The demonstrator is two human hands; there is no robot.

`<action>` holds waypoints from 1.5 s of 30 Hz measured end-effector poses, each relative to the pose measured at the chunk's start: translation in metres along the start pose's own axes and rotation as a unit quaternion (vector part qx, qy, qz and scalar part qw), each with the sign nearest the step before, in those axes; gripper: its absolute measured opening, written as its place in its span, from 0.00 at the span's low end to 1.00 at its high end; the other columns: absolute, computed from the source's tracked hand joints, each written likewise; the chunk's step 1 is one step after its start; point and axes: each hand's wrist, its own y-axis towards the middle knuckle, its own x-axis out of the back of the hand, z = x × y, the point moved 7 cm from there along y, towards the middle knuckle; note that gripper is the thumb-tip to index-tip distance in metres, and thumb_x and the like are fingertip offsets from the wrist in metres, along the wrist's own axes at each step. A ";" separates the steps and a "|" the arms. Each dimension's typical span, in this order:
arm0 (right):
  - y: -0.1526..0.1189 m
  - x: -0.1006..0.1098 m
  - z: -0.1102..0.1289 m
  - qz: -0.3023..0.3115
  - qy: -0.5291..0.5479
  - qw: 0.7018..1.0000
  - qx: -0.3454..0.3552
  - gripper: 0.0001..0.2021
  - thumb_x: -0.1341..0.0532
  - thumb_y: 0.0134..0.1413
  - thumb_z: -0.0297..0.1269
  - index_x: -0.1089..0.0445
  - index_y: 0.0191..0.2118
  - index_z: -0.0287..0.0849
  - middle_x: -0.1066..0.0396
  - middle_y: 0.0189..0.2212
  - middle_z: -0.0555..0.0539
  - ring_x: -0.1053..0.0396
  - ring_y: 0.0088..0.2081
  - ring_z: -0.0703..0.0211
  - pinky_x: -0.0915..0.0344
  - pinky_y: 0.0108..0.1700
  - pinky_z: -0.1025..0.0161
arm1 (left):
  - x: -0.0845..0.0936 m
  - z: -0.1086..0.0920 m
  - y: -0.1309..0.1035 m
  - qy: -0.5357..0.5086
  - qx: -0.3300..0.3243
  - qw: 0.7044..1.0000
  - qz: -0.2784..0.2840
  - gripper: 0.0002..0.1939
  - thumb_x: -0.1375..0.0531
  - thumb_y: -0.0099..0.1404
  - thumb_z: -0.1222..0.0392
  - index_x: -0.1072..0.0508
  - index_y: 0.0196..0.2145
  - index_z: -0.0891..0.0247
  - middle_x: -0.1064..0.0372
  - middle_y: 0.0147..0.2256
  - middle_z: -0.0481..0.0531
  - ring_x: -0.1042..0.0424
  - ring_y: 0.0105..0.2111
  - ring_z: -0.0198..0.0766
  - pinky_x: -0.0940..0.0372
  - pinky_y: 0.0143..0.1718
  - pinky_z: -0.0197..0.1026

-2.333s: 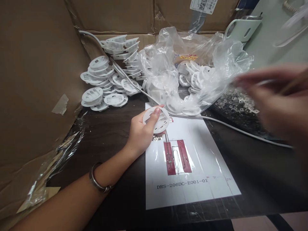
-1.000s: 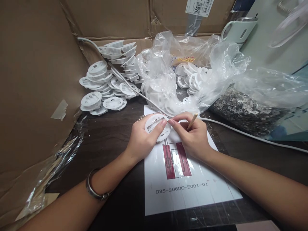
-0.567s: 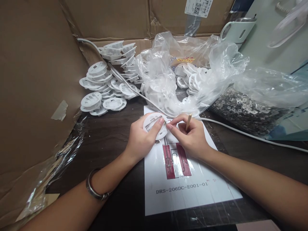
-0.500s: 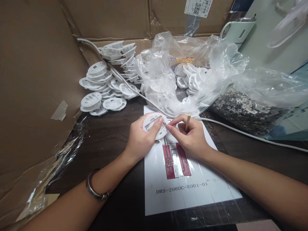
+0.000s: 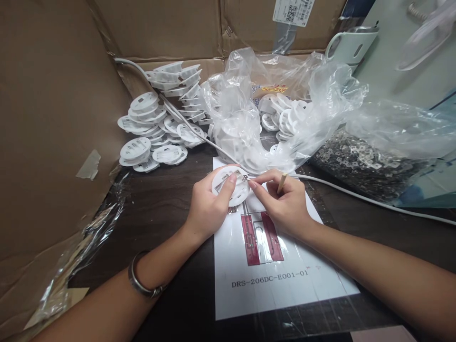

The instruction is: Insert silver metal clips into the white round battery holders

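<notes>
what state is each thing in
left hand, gripping the white disc
white disc, held, metal piece near its edge
right hand, thumb and forefinger together at the disc's edge
wooden stick, tucked in the right hand, end showing
printed sheet, flat, partly covered
clear bag, open, discs inside
bag at right, heaped with metal pieces
discs at left, piled unevenly
white cable, lying slack
bracelet, worn on the left arm

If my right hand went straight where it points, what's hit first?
Your right hand would probably meet the white disc in your left hand first; whether it already touches is unclear.
</notes>
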 end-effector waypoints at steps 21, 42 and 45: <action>0.000 -0.004 0.000 0.019 0.012 1.000 -0.020 0.06 0.37 0.50 0.32 0.33 0.26 0.42 0.38 0.20 0.52 0.43 0.22 0.67 0.50 0.22 0.65 | -0.003 -0.013 -0.006 0.077 -0.087 0.993 -0.005 0.12 0.42 0.65 0.59 0.24 0.43 0.64 0.23 0.33 0.50 0.27 0.31 0.36 0.33 0.33 0.35; 0.000 -0.021 -0.008 0.159 0.154 0.971 -0.089 0.06 0.40 0.57 0.35 0.36 0.30 0.40 0.37 0.22 0.54 0.41 0.24 0.69 0.45 0.26 0.68 | 0.002 -0.023 -0.012 0.134 -0.104 0.986 0.007 0.08 0.39 0.61 0.63 0.23 0.38 0.64 0.22 0.34 0.49 0.24 0.33 0.36 0.30 0.36 0.33; 0.000 -0.021 -0.008 0.157 0.143 0.973 -0.088 0.07 0.41 0.57 0.34 0.36 0.29 0.40 0.37 0.21 0.54 0.43 0.23 0.69 0.46 0.25 0.68 | 0.001 -0.024 -0.013 0.135 -0.107 0.985 0.011 0.07 0.40 0.61 0.65 0.23 0.37 0.65 0.22 0.32 0.49 0.24 0.32 0.34 0.30 0.35 0.31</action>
